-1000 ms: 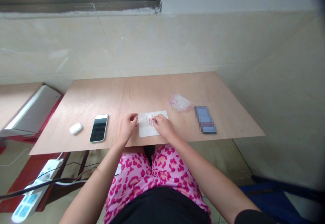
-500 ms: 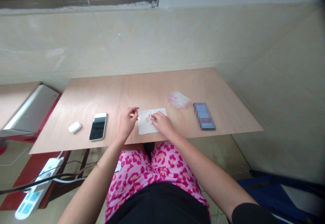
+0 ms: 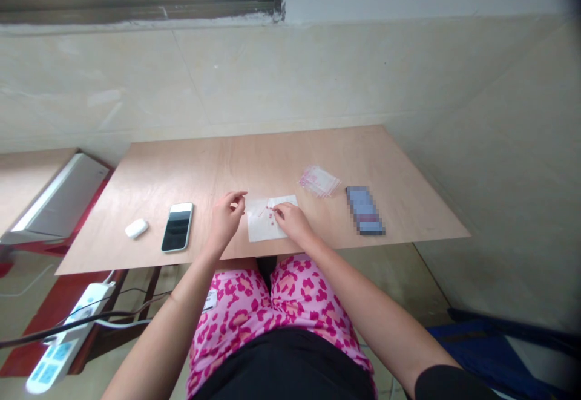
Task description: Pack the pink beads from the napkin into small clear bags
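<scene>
A white sheet of paper [image 3: 261, 229] lies near the table's front edge. Several tiny reddish bead-like pieces [image 3: 271, 216] are scattered on it, with a thin pale reddish strand [image 3: 262, 210] beside them. My right hand [image 3: 293, 221] rests over the paper's right part, thumb and fingers pinched together close to the pieces. Whatever sits between those fingertips is too small to make out. Just off the paper's left edge is my left hand [image 3: 228, 213], fingers bent, with a gap between thumb and index finger and nothing visible in it.
Small clear bags with pink print [image 3: 319, 181] lie behind the paper on the wooden table [image 3: 236, 164]. A blurred-out phone [image 3: 364, 210] is on the right. Leftward are another phone [image 3: 177, 227] and a white earbud case [image 3: 137, 228]. A power strip [image 3: 70, 333] with cables sits below.
My right fingertips have shifted slightly right, and more of the small reddish pieces show on the paper. My left hand keeps nearly the same pose. The view has tilted up a little.
</scene>
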### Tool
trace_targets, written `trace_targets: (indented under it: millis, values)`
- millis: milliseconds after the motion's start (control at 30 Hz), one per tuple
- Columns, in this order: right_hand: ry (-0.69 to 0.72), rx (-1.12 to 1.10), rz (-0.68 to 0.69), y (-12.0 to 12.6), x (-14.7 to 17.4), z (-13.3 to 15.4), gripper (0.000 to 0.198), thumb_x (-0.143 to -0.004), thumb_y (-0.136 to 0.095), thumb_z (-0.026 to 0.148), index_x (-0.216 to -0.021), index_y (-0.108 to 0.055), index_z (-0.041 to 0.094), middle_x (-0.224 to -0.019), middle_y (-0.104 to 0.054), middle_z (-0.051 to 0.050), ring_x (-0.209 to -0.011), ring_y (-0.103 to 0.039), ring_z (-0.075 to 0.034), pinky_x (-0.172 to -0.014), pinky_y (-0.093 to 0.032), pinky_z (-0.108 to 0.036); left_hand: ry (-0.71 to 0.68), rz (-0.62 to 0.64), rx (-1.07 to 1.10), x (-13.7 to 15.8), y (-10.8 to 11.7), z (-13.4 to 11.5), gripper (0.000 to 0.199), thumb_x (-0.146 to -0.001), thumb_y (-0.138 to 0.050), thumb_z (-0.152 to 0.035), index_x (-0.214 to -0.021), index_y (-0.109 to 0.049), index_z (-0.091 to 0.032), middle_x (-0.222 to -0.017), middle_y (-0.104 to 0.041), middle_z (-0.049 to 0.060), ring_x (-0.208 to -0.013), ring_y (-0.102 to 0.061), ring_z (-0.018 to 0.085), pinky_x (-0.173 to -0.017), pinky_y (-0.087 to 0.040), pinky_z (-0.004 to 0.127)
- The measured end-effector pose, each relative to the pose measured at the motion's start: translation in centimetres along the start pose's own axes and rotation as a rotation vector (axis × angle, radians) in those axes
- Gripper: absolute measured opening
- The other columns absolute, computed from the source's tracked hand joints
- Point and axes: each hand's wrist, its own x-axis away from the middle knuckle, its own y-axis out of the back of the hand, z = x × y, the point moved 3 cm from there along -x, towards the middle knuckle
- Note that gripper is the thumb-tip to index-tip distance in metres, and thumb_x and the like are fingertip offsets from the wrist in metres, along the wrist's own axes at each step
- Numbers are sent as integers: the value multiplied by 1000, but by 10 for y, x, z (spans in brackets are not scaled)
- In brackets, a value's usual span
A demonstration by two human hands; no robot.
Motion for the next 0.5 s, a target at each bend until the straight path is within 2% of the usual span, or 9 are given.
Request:
trace_targets:
  millis: [133,267,367,500]
  values:
    - [2,-39,-30,9,0,0,21,-93,-59,9,-103,-75,19,-107,-75,-7,-100,-68,-19,-94,-48,-28,232,-103,207,-3,16,34,31,-90,-63,-27,-119,-68,-17,-92,-69,7,-75,-69,17,-62,-60,28]
    - [1,-30,-50,16,-1,-3,20,-95,-58,13,-103,-76,19,-105,-76,-7,-97,-69,-20,-91,-50,-30,430,-169,472,-4,27,70,42,-82,-68,-21,-123,-61,-14,-92,-67,6,-71,-67,13,-64,-59,25]
    - [-4,-34,-64,18,-2,-6,20,-95,-57,15,-102,-76,20,-104,-77,-7,-96,-70,-20,-90,-51,-31,451,-133,518,-14,32,81,42,-81,-67,-22,-121,-62,-11,-88,-66,6,-69,-65,11,-62,-57,23]
    - [-6,-39,-73,20,-2,-10,20,-95,-57,16,-101,-76,20,-103,-77,-6,-96,-70,-21,-89,-51,-31,365,-102,479,-44,33,83,43,-85,-65,-27,-124,-61,-10,-89,-67,7,-75,-68,13,-69,-59,25]
